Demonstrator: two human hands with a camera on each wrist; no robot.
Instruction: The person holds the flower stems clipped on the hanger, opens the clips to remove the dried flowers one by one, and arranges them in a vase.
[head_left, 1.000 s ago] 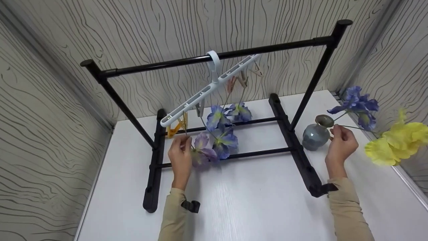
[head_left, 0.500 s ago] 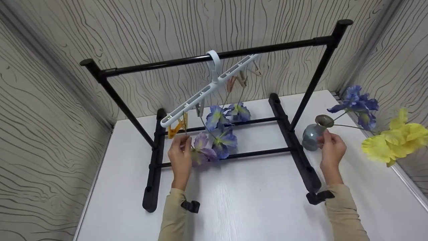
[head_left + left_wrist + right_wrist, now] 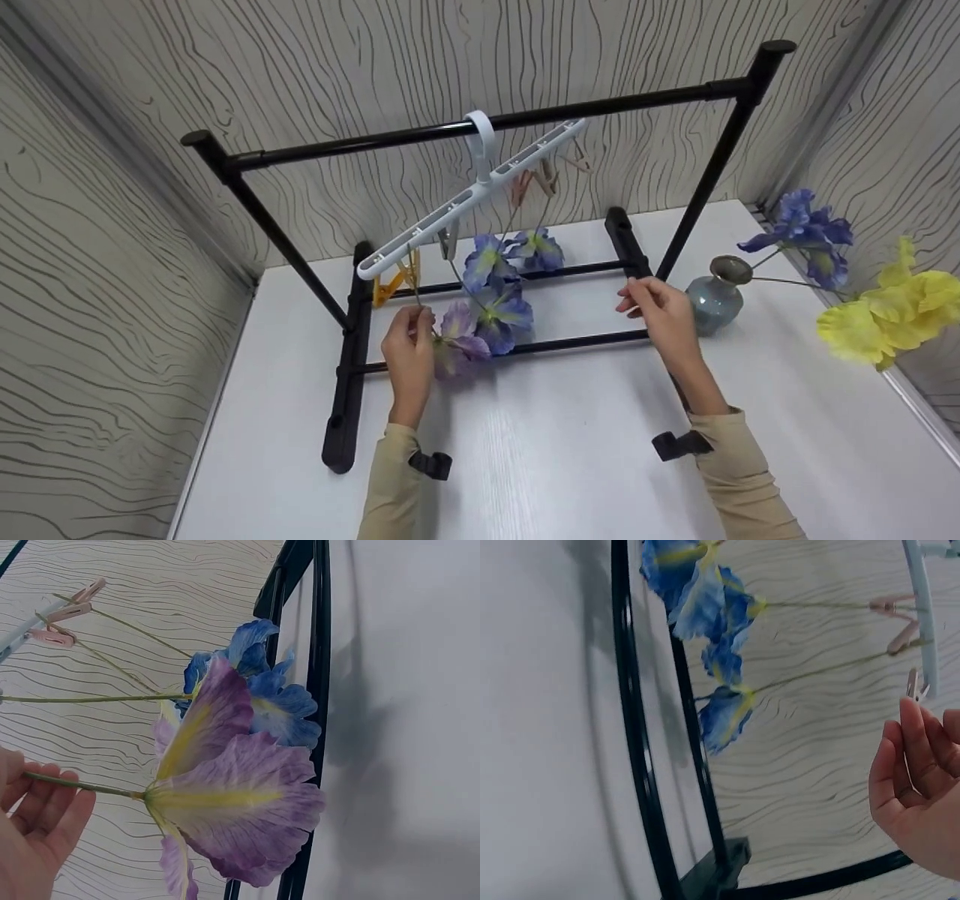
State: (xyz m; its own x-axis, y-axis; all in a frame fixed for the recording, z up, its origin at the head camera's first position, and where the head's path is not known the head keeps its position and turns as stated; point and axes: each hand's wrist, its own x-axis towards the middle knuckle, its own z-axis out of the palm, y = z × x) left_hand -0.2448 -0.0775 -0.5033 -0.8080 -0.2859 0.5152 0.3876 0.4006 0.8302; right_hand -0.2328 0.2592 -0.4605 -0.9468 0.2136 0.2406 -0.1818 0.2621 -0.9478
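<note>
Swinging inward from the grey-blue vase where its fingertips were half a second ago, the right hand is now hovering in front of the rack's right side, its fingers loosely bent and holding nothing that shows. Nearest the camera, tan sleeves are covering both forearms, each carrying a black wrist mount above the white table. Beyond the left sleeve, the left hand is keeping its place, thumb and fingers pinching together on the stem of a purple flower. That bloom is hanging head-down just beside the hand, its stem rising toward the near end of a white hanger; whether a clip is gripping the upper end, I cannot tell. An orange clip is dangling close by. Farther back, blue flowers are hanging head-down from the hanger, with pinkish clothespins holding two stems. Over them, the black rack is bearing the hanger on its top bar. Off to the right, a blue-violet flower and a yellow flower are leaning out from the vase's mouth. Behind everything, a wood-grain-patterned wall is standing.
</note>
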